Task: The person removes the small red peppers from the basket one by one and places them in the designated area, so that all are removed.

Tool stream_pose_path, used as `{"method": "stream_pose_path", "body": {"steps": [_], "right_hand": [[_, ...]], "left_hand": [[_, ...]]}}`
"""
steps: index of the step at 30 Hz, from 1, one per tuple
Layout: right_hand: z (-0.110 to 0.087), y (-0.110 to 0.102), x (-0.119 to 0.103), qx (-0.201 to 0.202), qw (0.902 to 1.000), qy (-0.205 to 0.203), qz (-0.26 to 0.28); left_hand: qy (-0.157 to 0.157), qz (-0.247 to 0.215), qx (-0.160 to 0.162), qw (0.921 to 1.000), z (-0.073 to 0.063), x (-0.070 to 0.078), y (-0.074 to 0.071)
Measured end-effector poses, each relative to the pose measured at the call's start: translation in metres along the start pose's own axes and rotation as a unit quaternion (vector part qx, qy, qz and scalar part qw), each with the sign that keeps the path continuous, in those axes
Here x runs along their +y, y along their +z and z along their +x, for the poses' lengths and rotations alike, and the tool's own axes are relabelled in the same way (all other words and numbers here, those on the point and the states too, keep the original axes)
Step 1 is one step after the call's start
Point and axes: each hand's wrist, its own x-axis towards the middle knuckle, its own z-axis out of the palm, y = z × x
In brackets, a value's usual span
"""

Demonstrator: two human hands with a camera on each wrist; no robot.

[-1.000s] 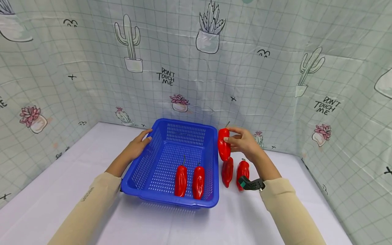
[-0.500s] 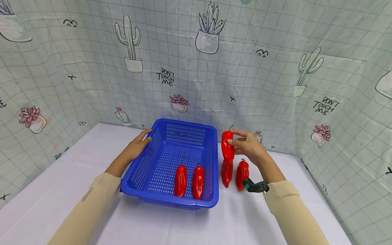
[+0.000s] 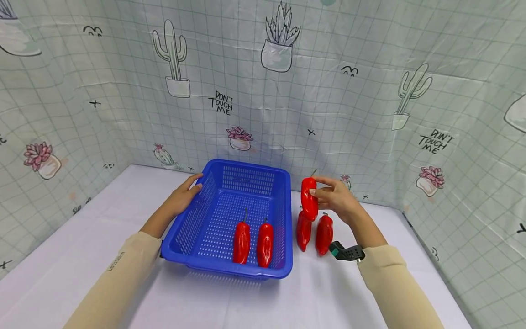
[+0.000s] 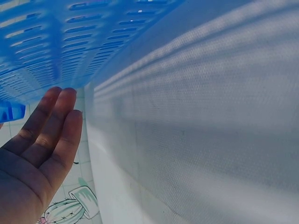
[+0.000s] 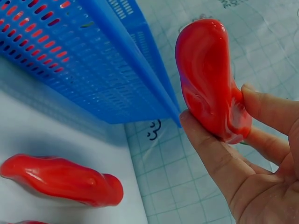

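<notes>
My right hand (image 3: 339,199) pinches a glossy red pepper (image 3: 309,199) by its stem end, above the table and just right of the blue basket (image 3: 226,267). In the right wrist view, thumb and fingers press the sides of that pepper (image 5: 204,77). Two more red peppers, one nearer the basket (image 3: 303,233) and one farther right (image 3: 324,235), lie under and beside this hand. Inside the basket are a left pepper (image 3: 241,243) and a right pepper (image 3: 265,245). My left hand (image 3: 183,196) rests at the basket's left rim. Its fairly straight fingers (image 4: 60,126) lie by the outer wall.
A white cloth (image 3: 328,292) covers the table. Behind and at both sides hangs a checked curtain (image 3: 337,105) with cactus drawings, close to the basket's far side. A dark band (image 3: 347,251) sits on the right wrist.
My right hand has moved right and slightly down with the pepper, away from the basket's rim. The left hand, the basket and the other peppers have stayed in place.
</notes>
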Motion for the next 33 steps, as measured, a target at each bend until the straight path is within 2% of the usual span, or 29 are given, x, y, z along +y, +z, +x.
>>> {"method": "stream_pose_path", "body": {"steps": [17, 33], "right_hand": [[-0.003, -0.008, 0.012, 0.018, 0.9997, 0.002, -0.015], [-0.011, -0.016, 0.018, 0.013, 0.9998, -0.008, -0.010]], "left_hand": [[-0.003, 0.002, -0.001, 1.0000, -0.002, 0.004, 0.002], [-0.002, 0.007, 0.002, 1.0000, -0.003, 0.002, 0.002]]}}
